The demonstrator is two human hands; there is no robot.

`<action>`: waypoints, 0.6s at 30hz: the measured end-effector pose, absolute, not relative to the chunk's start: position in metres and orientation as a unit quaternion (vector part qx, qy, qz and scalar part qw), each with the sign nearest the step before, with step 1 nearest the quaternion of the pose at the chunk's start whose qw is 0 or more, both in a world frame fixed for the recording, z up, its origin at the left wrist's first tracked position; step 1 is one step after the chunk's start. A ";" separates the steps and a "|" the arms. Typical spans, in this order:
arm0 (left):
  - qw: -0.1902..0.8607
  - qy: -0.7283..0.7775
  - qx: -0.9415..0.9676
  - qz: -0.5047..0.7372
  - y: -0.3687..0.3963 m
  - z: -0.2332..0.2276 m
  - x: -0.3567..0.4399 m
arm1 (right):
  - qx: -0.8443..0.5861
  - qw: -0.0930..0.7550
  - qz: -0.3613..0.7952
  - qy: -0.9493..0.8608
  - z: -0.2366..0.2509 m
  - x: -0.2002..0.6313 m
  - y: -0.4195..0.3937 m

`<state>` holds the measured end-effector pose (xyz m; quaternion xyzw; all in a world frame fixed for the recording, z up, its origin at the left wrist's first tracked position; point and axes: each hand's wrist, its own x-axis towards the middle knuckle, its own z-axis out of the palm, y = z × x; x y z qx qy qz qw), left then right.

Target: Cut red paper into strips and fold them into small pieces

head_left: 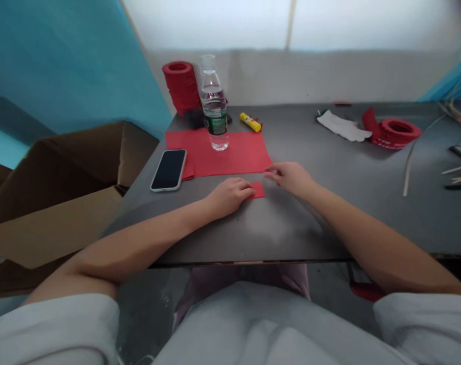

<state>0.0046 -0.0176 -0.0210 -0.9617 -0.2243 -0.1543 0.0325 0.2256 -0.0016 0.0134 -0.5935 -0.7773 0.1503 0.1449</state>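
A small folded-looking piece of red paper (257, 190) lies on the grey table in front of me. My left hand (232, 195) rests over its left end, fingers curled together and holding it down. Just right of it, my right hand (287, 177) hovers with thumb and forefinger slightly apart, at the lower right corner of a large red paper sheet (241, 152). Whether the fingertips touch that corner I cannot tell. Standing on the sheet is a water bottle (216, 111) with a green label. A yellow glue stick (250, 122) lies behind the sheet.
A phone (169, 170) lies at the left, partly over more red paper. Red rolls (182, 88) stand behind the bottle. Toward the right are a white glove (343, 125), a red roll of tape or ribbon (397, 133) and thin pale strips (407, 175). An open cardboard box (55, 223) stands left of the table.
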 end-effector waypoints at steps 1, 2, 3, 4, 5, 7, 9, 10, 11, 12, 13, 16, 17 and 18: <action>0.026 -0.229 -0.960 -0.156 -0.018 -0.021 0.006 | -0.607 0.134 0.114 -0.775 0.015 0.238 -0.003; 0.019 -0.238 -0.958 -0.159 -0.018 -0.020 0.008 | -0.627 0.121 0.071 -0.766 0.016 0.252 -0.006; 0.009 -0.248 -0.955 -0.159 -0.018 -0.019 0.009 | -0.643 0.095 0.033 -0.760 0.016 0.267 -0.010; 0.000 -0.261 -0.953 -0.155 -0.017 -0.019 0.011 | -0.646 0.057 0.006 -0.761 0.015 0.282 -0.015; -0.007 -0.274 -0.951 -0.145 -0.017 -0.018 0.013 | -0.637 0.022 -0.010 -0.771 0.012 0.297 -0.021; -0.011 -0.292 -0.949 -0.121 -0.016 -0.017 0.016 | -0.618 -0.020 -0.014 -0.785 0.006 0.319 -0.034; 0.000 -0.283 -0.953 -0.112 -0.015 -0.017 0.018 | -0.618 -0.011 -0.018 -0.786 -0.001 0.331 -0.044; 0.011 -0.273 -0.955 -0.116 -0.014 -0.017 0.019 | -0.617 -0.001 -0.019 -0.787 -0.003 0.334 -0.048; 0.024 -0.264 -0.956 -0.123 -0.014 -0.018 0.019 | -0.615 0.011 -0.021 -0.789 -0.005 0.334 -0.051; 0.040 -0.257 -0.956 -0.132 -0.014 -0.019 0.020 | -0.609 0.021 -0.021 -0.792 -0.006 0.334 -0.053; 0.054 -0.255 -0.955 -0.143 -0.015 -0.020 0.020 | -0.604 0.030 -0.021 -0.796 -0.006 0.333 -0.055; 0.075 -0.251 -0.950 -0.170 -0.016 -0.021 0.019 | -0.607 0.048 -0.014 -0.793 -0.002 0.332 -0.062; 0.075 -0.248 -0.949 -0.178 -0.016 -0.021 0.019 | -0.610 0.054 -0.009 -0.790 0.000 0.332 -0.066; 0.073 -0.245 -0.949 -0.184 -0.016 -0.020 0.018 | -0.616 0.062 -0.005 -0.785 0.002 0.332 -0.071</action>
